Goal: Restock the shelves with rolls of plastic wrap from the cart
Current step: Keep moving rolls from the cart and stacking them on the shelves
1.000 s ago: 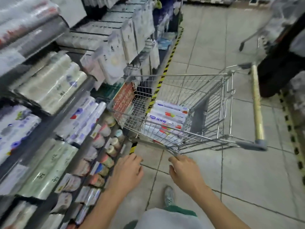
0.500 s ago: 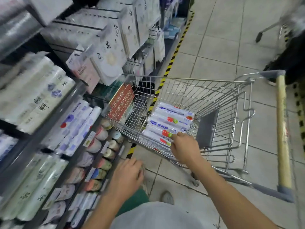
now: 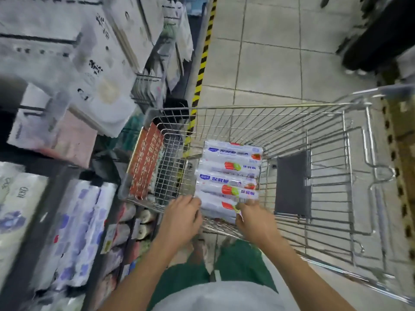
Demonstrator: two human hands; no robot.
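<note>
Plastic wrap rolls [image 3: 229, 173] lie stacked side by side mid-basket in the wire cart [image 3: 269, 106]. They have white wrappers with red-green graphics, and the print is too blurred to read. Shelves [image 3: 58, 173] fill your left side, heavily motion-blurred: white hanging packs [image 3: 94, 70] up top, white-and-purple packs [image 3: 83, 232] lower down, bottom rows cut off at the frame edge. Tiled floor [image 3: 269, 52] takes the upper right, with a yellow-black hazard stripe [image 3: 202, 59] running along the shelf base. Dark shape [image 3: 381, 30] in the top right corner is cropped, cannot tell what it is. Cart sits just beside the shelves, its handle end cut off at the right edge. Grey seat flap [image 3: 292, 182] stands just to the right of the rolls. Red sign [image 3: 146, 169] hangs on the cart's end panel nearest the shelves, text unreadable. Your green shorts [image 3: 238, 259] and white shirt [image 3: 213, 297] show at the bottom, partly cropped. Both your arms reach over the near rim. Your right hand [image 3: 253, 221] has fingers curled round the right end of the nearest roll [image 3: 215, 207], gripping it. Your left hand [image 3: 182, 218] is at that roll's left end, fingertips at the wrapper. It is seen from the back, so cannot tell whether it grips or only touches. Roll count is uncertain, lower layers are hidden under the top ones.
</note>
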